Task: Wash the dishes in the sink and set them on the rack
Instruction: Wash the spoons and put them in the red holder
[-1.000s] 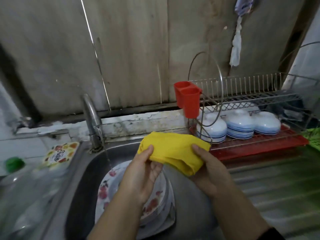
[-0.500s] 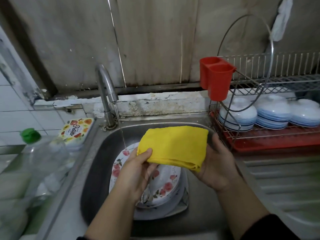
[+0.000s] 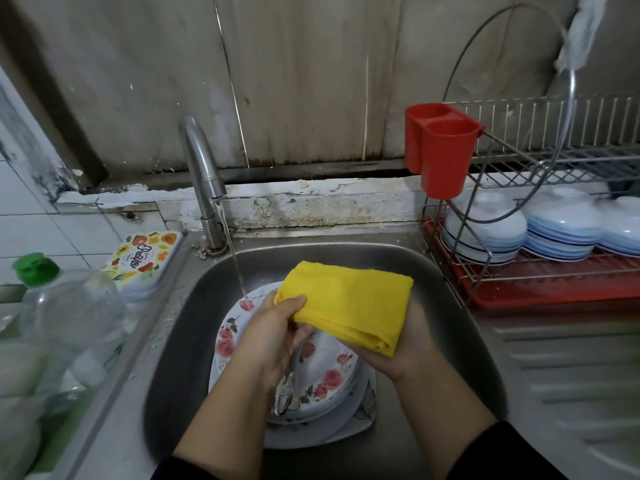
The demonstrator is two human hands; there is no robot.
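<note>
Both your forearms reach forward from the bottom of the view, dark sleeves just showing at the lower edge. Your left hand [image 3: 273, 336] is raised with its thumb pressed on top of the near corner of the yellow cloth [image 3: 349, 303], fingers curled beneath, pinching it. Your right hand [image 3: 403, 348] sits palm up under the cloth's other end, cupping the folded edge; its fingers are hidden, so they probably curl round the far side.
</note>
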